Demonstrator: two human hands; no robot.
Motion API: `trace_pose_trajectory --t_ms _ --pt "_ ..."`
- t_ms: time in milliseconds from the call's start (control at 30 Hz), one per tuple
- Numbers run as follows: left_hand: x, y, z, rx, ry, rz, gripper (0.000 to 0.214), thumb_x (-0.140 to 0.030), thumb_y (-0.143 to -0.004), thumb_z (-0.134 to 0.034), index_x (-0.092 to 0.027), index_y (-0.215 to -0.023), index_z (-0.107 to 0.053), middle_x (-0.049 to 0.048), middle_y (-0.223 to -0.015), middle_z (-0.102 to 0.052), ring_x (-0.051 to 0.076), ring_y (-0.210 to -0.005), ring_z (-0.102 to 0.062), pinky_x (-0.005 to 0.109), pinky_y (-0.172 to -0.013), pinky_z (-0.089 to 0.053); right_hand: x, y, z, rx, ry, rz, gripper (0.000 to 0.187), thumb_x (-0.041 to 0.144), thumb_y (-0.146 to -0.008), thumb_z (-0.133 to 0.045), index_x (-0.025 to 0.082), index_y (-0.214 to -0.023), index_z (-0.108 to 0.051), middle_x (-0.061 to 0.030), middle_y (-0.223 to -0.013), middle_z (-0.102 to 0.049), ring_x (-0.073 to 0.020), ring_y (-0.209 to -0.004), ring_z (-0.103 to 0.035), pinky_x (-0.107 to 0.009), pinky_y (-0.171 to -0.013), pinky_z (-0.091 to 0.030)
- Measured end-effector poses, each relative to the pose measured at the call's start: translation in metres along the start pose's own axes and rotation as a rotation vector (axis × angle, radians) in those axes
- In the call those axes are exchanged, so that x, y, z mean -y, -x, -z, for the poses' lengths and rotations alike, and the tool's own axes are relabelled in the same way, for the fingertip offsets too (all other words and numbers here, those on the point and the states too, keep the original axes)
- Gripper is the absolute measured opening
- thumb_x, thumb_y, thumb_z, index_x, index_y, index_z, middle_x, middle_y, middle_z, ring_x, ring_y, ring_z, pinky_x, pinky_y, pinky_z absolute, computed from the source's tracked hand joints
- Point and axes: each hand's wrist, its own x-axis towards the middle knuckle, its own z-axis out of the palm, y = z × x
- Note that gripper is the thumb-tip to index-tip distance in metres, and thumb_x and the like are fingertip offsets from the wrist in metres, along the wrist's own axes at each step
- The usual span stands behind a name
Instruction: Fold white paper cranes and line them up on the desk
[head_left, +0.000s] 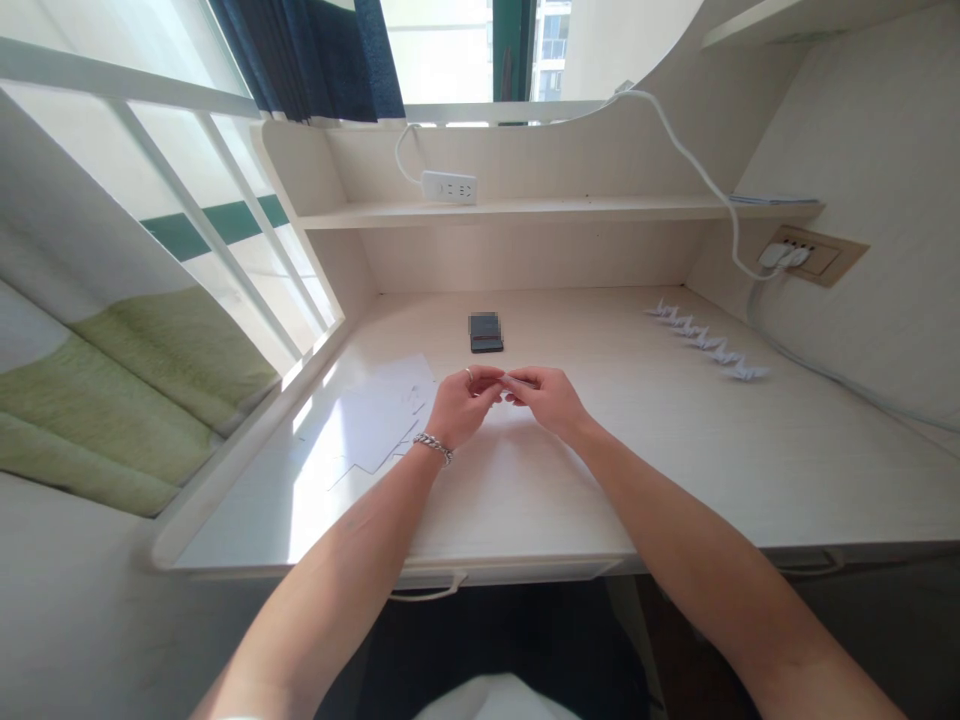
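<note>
My left hand [460, 404], with a ring and a chain bracelet [434, 447], meets my right hand [549, 397] above the middle of the desk. Between their fingertips is a small piece of folded white paper [510, 383], pinched from both sides. Its exact shape is mostly hidden by the fingers. Sheets of white paper [375, 410] lie on the desk to the left of my hands. Off to the right, a row of several folded paper cranes [707, 341] stands on the desktop.
A small dark box-like object [486, 332] lies behind my hands. On the shelf [540, 210] sits a white power strip [449, 187]. A white cable [686, 155] runs down to the wall socket [814, 254]. Curtains and a railing are at left.
</note>
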Motion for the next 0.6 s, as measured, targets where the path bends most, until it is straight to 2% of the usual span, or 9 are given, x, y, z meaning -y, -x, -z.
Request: trace_pose_trajectory --t_ms 100,167,367,500,600 --pt "-0.002 -0.002 0.006 -0.157 -0.141 -0.014 0.025 -0.031 -0.074 -0.072 -0.017 -0.094 -0.072 0.0054 -0.081 -0.072 0.014 -0.068 -0.063 0.027 -0.066 -0.05 0.001 -0.002 0.001 -0.035 -0.027 -0.051 0.019 0.029 -0.075 -0.068 0.016 -0.087 -0.075 -0.0052 -0.076 -0.072 -0.0166 -0.068 -0.067 -0.031 -0.068 -0.056" --pt "-0.003 -0.002 0.009 -0.197 -0.203 -0.008 0.025 -0.033 -0.072 -0.073 -0.018 -0.092 -0.074 0.0054 -0.084 -0.072 0.014 -0.066 -0.061 0.027 -0.064 -0.049 0.004 -0.001 0.002 -0.025 -0.052 -0.069 0.017 0.027 -0.074 -0.069 0.016 -0.085 -0.075 -0.004 -0.071 -0.07 -0.0155 -0.065 -0.067 -0.03 -0.067 -0.056" --pt "-0.001 -0.002 0.006 -0.02 -0.059 0.027 0.03 -0.04 -0.073 -0.074 -0.016 -0.092 -0.073 0.0097 -0.091 -0.074 0.02 -0.084 -0.068 0.033 -0.078 -0.053 0.013 0.004 0.003 0.035 -0.139 -0.14 0.016 0.027 -0.072 -0.071 0.016 -0.082 -0.075 -0.0037 -0.072 -0.07 -0.0128 -0.063 -0.064 -0.027 -0.064 -0.054" --pt "0.001 -0.002 0.007 0.007 -0.049 0.016 0.029 -0.04 -0.073 -0.075 -0.015 -0.089 -0.072 0.0103 -0.092 -0.074 0.02 -0.087 -0.068 0.036 -0.084 -0.053 0.016 0.004 0.004 0.051 -0.134 -0.148 0.015 0.027 -0.071 -0.071 0.016 -0.08 -0.075 -0.0035 -0.072 -0.07 -0.013 -0.064 -0.065 -0.026 -0.063 -0.052" --pt "0.002 -0.003 0.009 0.042 0.025 0.021 0.028 -0.038 -0.072 -0.076 -0.014 -0.087 -0.071 0.0099 -0.089 -0.074 0.019 -0.082 -0.068 0.035 -0.081 -0.054 0.016 0.004 0.005 0.069 -0.117 -0.15 0.016 0.029 -0.071 -0.071 0.017 -0.08 -0.074 -0.004 -0.075 -0.071 -0.0139 -0.065 -0.065 -0.027 -0.062 -0.052"
